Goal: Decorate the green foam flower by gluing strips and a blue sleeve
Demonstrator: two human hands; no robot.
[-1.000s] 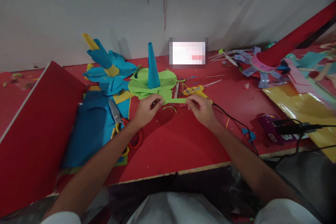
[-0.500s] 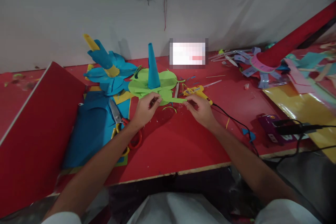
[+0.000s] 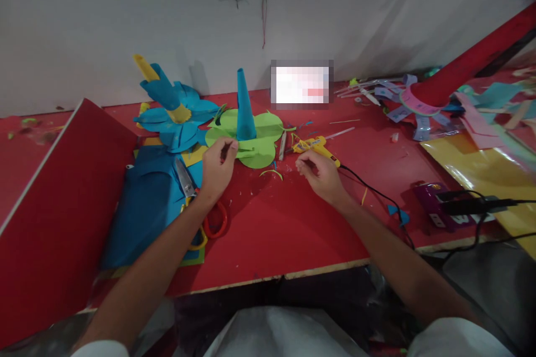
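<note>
My left hand is closed in a pinch at the left edge of a green paper flower shape. Between its fingertips is the end of a narrow green paper strip, which lies over the flower shape and is hard to tell apart from it. A blue paper cone stands upright at the flower's middle. My right hand is held over the red table, its fingers curled together with nothing visible in them. Just behind it lies a yellow glue gun.
Scissors and blue sheets lie to the left, beside a standing red board. Behind them is a blue paper flower. A purple box with cables and a yellow sheet are at right.
My right hand has let go of the green strip, which was stretched between both hands. My left hand has moved left and slightly up; the right hand has hardly moved.
</note>
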